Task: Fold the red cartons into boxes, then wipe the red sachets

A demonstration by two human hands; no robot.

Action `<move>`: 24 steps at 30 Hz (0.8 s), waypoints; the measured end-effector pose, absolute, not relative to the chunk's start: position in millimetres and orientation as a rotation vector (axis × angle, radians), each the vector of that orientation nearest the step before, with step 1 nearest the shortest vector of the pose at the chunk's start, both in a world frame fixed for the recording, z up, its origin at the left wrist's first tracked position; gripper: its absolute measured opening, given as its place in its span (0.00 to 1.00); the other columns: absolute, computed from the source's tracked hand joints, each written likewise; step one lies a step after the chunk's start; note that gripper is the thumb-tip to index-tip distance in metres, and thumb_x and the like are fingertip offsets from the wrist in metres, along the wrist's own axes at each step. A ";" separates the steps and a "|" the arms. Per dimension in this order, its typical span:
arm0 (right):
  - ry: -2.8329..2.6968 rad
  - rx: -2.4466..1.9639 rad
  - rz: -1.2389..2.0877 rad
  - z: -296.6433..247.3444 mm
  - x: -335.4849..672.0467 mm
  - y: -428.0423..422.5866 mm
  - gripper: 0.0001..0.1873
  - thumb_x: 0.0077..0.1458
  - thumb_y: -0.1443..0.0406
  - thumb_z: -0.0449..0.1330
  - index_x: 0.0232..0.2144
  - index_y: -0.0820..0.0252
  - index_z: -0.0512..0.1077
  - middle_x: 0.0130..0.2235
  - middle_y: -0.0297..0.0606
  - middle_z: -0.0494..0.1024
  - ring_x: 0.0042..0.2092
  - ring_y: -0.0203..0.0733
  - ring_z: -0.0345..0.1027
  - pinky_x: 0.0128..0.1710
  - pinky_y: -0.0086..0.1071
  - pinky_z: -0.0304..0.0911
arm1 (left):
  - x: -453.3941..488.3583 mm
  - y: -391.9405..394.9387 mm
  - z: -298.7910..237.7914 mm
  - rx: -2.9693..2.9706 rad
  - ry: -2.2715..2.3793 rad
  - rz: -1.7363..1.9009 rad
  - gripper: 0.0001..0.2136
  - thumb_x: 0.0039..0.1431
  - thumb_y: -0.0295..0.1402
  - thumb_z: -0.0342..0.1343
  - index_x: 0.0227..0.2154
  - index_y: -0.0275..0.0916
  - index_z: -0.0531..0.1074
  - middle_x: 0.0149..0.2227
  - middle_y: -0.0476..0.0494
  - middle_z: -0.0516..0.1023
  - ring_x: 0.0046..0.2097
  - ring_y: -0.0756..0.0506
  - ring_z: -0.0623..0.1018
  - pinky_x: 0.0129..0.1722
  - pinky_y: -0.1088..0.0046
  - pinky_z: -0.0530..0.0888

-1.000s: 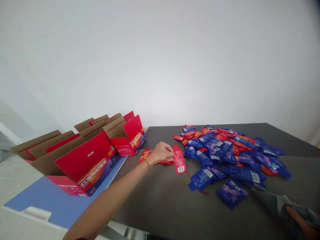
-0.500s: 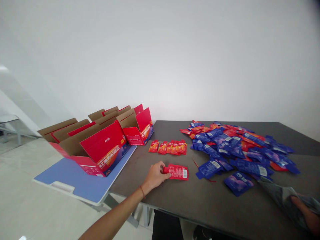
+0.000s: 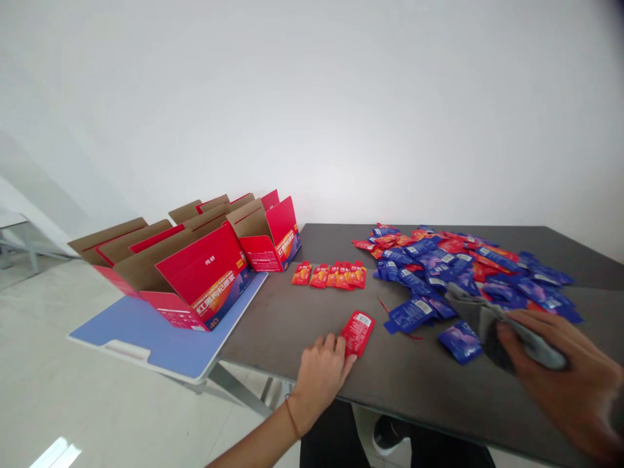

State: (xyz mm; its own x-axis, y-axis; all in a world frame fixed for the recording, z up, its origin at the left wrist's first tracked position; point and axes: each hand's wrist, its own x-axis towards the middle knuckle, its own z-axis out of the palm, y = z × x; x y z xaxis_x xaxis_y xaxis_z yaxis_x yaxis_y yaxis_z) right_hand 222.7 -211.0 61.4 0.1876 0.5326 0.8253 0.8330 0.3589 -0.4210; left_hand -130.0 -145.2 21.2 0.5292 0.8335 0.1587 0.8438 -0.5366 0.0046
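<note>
My left hand [image 3: 322, 374] lies near the front edge of the dark table [image 3: 302, 318], fingers curled on the lower end of a red sachet [image 3: 358, 331] that lies flat on the tabletop. My right hand [image 3: 565, 370] comes in from the lower right and grips a grey cloth [image 3: 492, 318], which reaches to the edge of the pile of blue and red sachets [image 3: 463, 273]. A loose blue sachet [image 3: 458, 341] lies just left of the cloth.
A short row of red sachets [image 3: 331, 274] lies at mid-table. Several open red cardboard boxes [image 3: 205, 260] stand on a blue board [image 3: 146, 331] at the left, overhanging the floor. A white wall is behind.
My left hand has dragged the red sachet nearer the front edge and turned it. My right hand has come forward with the grey cloth toward the pile.
</note>
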 end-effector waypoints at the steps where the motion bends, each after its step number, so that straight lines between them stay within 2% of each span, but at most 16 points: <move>1: -1.483 -1.343 -0.295 68.7 207.4 -200.6 0.30 0.61 0.64 0.62 0.58 0.17 0.71 0.48 0.36 0.78 0.48 0.63 0.75 0.47 0.59 0.70 | -134.1 -148.3 17.6 -2.723 -1.330 -0.301 0.11 0.73 0.39 0.52 0.46 0.38 0.76 0.45 0.38 0.83 0.46 0.37 0.83 0.41 0.61 0.82; 3: -1.625 -1.292 -0.149 74.0 177.7 -178.4 0.22 0.62 0.64 0.62 0.53 0.26 0.76 0.48 0.36 0.79 0.47 0.56 0.76 0.48 0.53 0.72 | -143.4 -152.1 7.1 -2.805 -1.037 -0.484 0.10 0.72 0.33 0.54 0.49 0.37 0.76 0.49 0.38 0.82 0.52 0.38 0.82 0.49 0.60 0.82; 5: -1.796 -1.198 -0.028 67.8 148.1 -157.3 0.16 0.63 0.65 0.62 0.50 0.40 0.78 0.49 0.38 0.79 0.47 0.51 0.76 0.47 0.46 0.73 | -151.0 -153.9 -5.9 -2.839 -0.889 -0.642 0.11 0.71 0.30 0.55 0.52 0.34 0.75 0.52 0.38 0.82 0.55 0.39 0.81 0.55 0.61 0.80; 8: -2.018 -1.147 0.125 47.4 101.5 -136.1 0.14 0.62 0.69 0.60 0.47 0.52 0.79 0.48 0.40 0.79 0.47 0.45 0.75 0.47 0.37 0.70 | -155.8 -155.5 -21.3 -2.864 -0.906 -0.776 0.12 0.70 0.28 0.55 0.53 0.34 0.75 0.54 0.37 0.82 0.57 0.39 0.80 0.58 0.62 0.80; 11: -2.345 -1.172 0.247 30.0 60.1 -130.0 0.14 0.60 0.70 0.62 0.47 0.52 0.80 0.45 0.38 0.79 0.45 0.43 0.73 0.44 0.33 0.67 | -155.9 -156.6 -26.5 -2.911 -1.002 -0.846 0.10 0.69 0.26 0.56 0.49 0.37 0.78 0.49 0.40 0.83 0.52 0.41 0.82 0.55 0.62 0.82; 14: -2.617 -1.283 0.174 24.2 41.9 -123.9 0.09 0.62 0.66 0.63 0.44 0.55 0.80 0.44 0.41 0.79 0.45 0.45 0.72 0.42 0.34 0.65 | -156.3 -156.2 -27.0 -2.937 -1.032 -0.930 0.09 0.68 0.26 0.55 0.45 0.40 0.79 0.45 0.42 0.84 0.48 0.42 0.84 0.51 0.63 0.83; 19: -2.685 -1.608 -0.103 34.1 76.3 -79.1 0.12 0.60 0.73 0.59 0.42 0.58 0.80 0.48 0.45 0.78 0.50 0.50 0.71 0.38 0.34 0.63 | -158.0 -153.9 -30.2 -2.919 -0.984 -1.119 0.15 0.68 0.26 0.56 0.54 0.43 0.78 0.51 0.43 0.84 0.56 0.43 0.82 0.57 0.63 0.81; 24: -2.479 -1.625 -0.038 43.4 105.0 -56.7 0.15 0.59 0.71 0.62 0.47 0.56 0.81 0.48 0.41 0.79 0.49 0.47 0.72 0.43 0.34 0.63 | -158.0 -153.2 -33.8 -2.905 -0.994 -1.139 0.14 0.68 0.26 0.57 0.53 0.44 0.79 0.50 0.45 0.85 0.55 0.44 0.83 0.57 0.63 0.82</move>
